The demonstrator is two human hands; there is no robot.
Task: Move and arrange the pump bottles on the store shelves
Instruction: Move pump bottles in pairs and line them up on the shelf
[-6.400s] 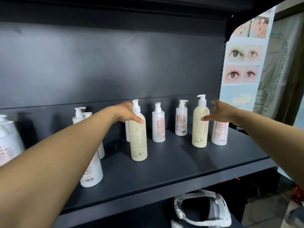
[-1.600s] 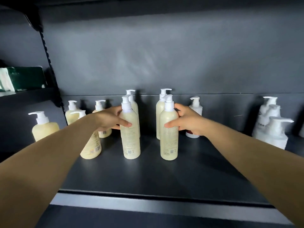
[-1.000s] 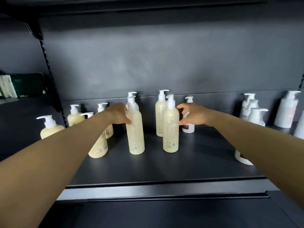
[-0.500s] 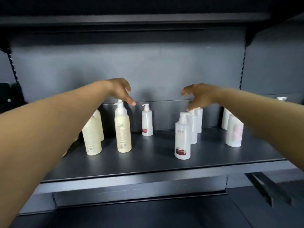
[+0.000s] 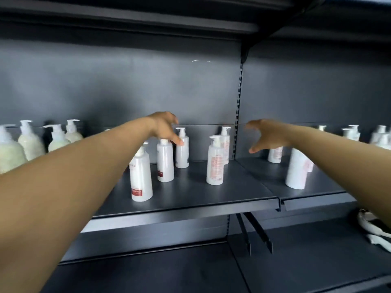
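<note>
left hand [image 5: 164, 127] outstretched, right hand [image 5: 267, 134] spread

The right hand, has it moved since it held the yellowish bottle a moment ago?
Yes. The right hand now holds nothing and hovers open past the slotted upright, over white bottles in the neighbouring bay.

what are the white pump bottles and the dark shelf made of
White pump bottles: probably plastic, smooth and slightly glossy, with soft highlights down their sides and printed red labels. Shelf: likely painted sheet metal, matte dark grey, with a thin folded front lip and a slotted upright behind.
</note>
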